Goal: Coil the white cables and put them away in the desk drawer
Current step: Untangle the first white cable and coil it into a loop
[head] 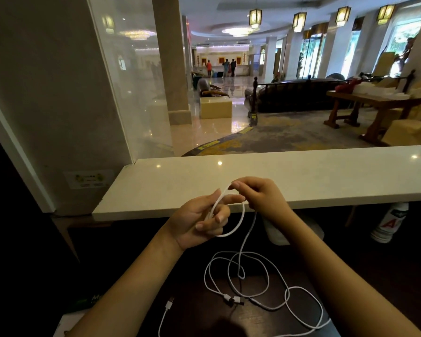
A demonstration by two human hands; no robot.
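Head view: your left hand (199, 222), fingers half curled, holds a small loop of white cable (240, 274) at frame centre. Your right hand (258, 195), at its 2 o'clock, pinches the loop's top. Slack drops toward 6 o'clock, sprawled in loose rings on the dark desk (253, 321).

Reaching up from below with both bare forearms (131, 283), wrists converging. Holding with the left hand (202, 220), palm turned up, fingers loosely curled through a loop of thin white round cable (232, 233). Pinching the top of that loop with the right hand (260, 195), knuckles up, thumb and forefinger bent, touching the left fingertips.
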